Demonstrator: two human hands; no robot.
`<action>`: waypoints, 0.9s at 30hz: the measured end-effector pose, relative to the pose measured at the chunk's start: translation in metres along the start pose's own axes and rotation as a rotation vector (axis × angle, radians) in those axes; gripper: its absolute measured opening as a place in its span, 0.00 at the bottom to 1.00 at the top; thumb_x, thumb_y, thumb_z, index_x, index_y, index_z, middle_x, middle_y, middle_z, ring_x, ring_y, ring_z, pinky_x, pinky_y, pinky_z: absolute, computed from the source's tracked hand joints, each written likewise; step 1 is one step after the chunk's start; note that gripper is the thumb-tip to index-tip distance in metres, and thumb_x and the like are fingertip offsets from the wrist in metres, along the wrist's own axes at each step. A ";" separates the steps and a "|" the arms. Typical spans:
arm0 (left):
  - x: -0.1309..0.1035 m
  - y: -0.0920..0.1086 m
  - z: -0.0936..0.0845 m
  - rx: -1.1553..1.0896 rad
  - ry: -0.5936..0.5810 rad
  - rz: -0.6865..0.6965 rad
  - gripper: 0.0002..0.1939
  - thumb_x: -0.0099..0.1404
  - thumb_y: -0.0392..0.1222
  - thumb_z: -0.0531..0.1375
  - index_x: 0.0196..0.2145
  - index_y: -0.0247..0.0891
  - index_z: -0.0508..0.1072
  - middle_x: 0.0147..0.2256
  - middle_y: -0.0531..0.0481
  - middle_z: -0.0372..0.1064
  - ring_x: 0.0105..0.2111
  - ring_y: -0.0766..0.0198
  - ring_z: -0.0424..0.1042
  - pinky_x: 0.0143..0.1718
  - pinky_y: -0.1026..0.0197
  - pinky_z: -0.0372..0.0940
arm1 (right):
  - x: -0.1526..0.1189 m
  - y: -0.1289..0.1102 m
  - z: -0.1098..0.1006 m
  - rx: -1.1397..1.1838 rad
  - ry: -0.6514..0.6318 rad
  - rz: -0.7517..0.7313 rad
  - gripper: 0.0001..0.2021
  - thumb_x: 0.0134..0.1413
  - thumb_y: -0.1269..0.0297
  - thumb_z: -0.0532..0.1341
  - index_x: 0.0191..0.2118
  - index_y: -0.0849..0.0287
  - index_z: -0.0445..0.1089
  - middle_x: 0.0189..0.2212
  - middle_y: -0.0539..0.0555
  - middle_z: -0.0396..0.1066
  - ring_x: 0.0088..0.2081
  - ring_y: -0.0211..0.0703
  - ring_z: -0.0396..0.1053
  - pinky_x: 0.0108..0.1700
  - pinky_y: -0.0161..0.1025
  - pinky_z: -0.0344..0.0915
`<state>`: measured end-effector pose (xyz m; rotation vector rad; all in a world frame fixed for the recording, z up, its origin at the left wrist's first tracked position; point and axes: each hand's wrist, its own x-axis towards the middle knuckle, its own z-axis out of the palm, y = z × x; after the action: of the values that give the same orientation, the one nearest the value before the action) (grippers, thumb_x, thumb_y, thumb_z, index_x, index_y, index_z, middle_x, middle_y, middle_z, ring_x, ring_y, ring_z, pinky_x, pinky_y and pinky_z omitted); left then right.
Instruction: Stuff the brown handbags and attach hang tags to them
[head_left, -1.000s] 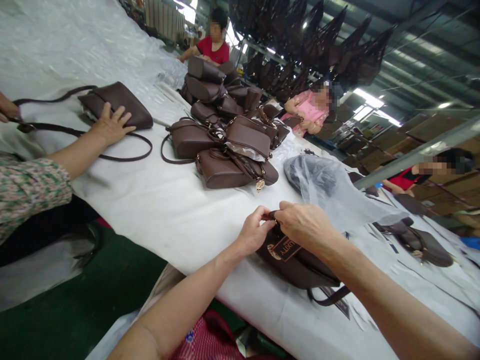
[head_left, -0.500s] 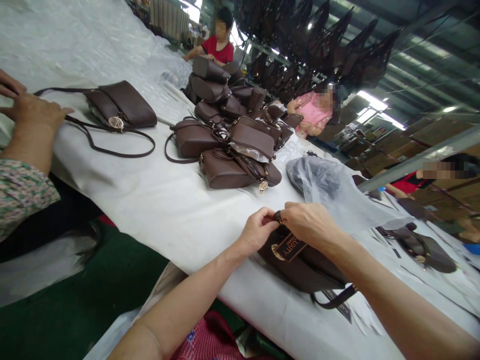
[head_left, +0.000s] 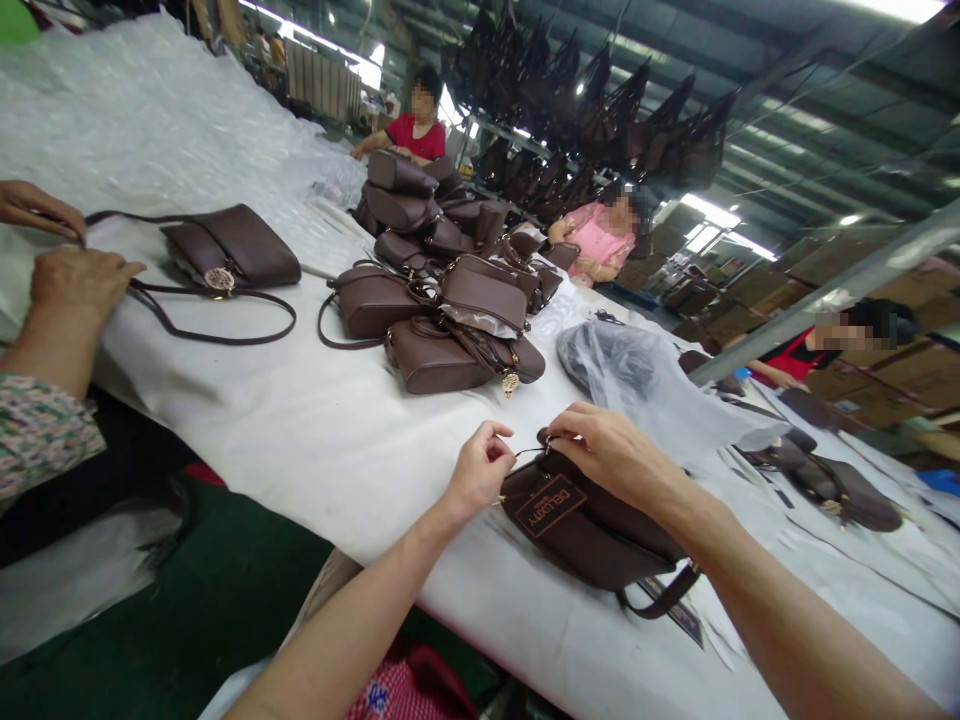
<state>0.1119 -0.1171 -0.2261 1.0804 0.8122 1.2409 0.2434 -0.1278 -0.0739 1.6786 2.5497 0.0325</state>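
A dark brown handbag (head_left: 600,555) lies on the white-covered table in front of me, its short strap (head_left: 667,595) trailing to the right. Against its front rests a dark hang tag (head_left: 551,505) with "DELUXITY" in orange letters. Thumb and fingers of my left hand (head_left: 476,472) are pinched on a thin dark cord (head_left: 529,452), which runs to the bag's top near my other hand. My right hand (head_left: 600,440) is closed on the small end of the bag's strap at its upper corner; its fingertips partly hide that spot.
Brown handbags (head_left: 450,290) are piled beyond my hands, beside clear plastic wrapping (head_left: 630,360). A co-worker's hands (head_left: 75,280) hold the strap of another bag (head_left: 251,245) at left. A metal post (head_left: 825,290) slants across the right; more bags (head_left: 855,490) lie there.
My left hand has drawn away to the left from my right hand, stretching the thin cord between them. The hang tag has shifted left and now shows its full lettering.
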 end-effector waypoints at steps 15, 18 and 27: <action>-0.009 0.046 -0.018 0.335 0.016 0.298 0.11 0.57 0.31 0.56 0.39 0.39 0.70 0.31 0.53 0.69 0.33 0.65 0.69 0.39 0.63 0.63 | 0.010 -0.009 0.018 -0.042 0.051 -0.199 0.12 0.61 0.71 0.55 0.31 0.60 0.76 0.32 0.53 0.72 0.35 0.38 0.67 0.39 0.34 0.56; -0.008 0.047 -0.014 0.301 0.015 0.273 0.10 0.58 0.31 0.56 0.38 0.39 0.70 0.30 0.53 0.69 0.33 0.65 0.69 0.39 0.63 0.63 | 0.011 -0.008 0.020 -0.067 0.051 -0.178 0.12 0.61 0.70 0.55 0.31 0.60 0.75 0.32 0.54 0.72 0.35 0.38 0.67 0.39 0.34 0.56; -0.004 0.035 -0.007 -0.236 -0.035 0.027 0.14 0.49 0.32 0.63 0.36 0.36 0.69 0.30 0.53 0.69 0.33 0.67 0.69 0.39 0.63 0.63 | 0.011 -0.005 0.024 0.051 0.107 -0.158 0.11 0.60 0.71 0.54 0.32 0.61 0.73 0.31 0.53 0.71 0.35 0.38 0.67 0.38 0.34 0.58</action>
<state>0.0934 -0.1204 -0.1956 0.9212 0.6094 1.3011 0.2367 -0.1199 -0.0990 1.5252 2.7770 0.0475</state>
